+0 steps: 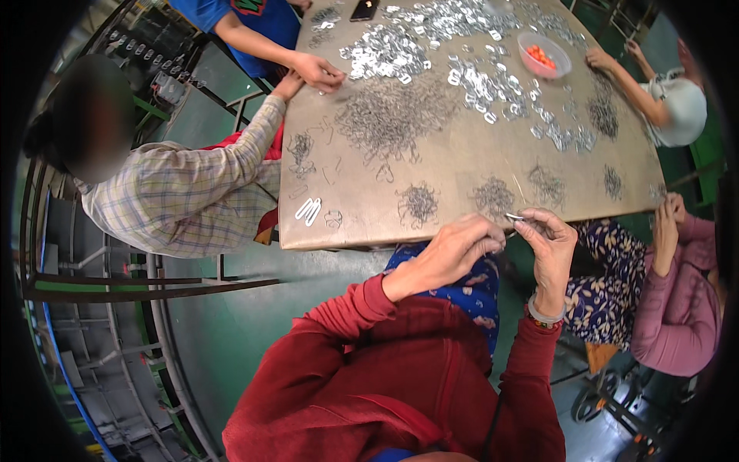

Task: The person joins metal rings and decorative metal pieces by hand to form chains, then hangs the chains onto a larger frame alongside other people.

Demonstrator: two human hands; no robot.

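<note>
Both my hands are raised over the table's near edge, close together. My right hand (548, 240) pinches a small shiny metal piece (514, 218) between thumb and forefinger; it is seen nearly edge-on. My left hand (462, 248) is just left of it, fingers curled and pressed together; whatever they hold is hidden or too small to tell. Past my fingertips lies a small heap of thin bent wire pieces (493, 195). Similar wire heaps (419, 203) (546, 183) lie on either side of it.
The brown table (346, 229) bears a broad wire pile (392, 115), silvery flat metal links (385, 54) and a clear bowl (556, 69) with orange pieces. White oblong loops (309, 211) lie at the near left corner. Several co-workers surround the table, one in pink (677, 308) close on my right.
</note>
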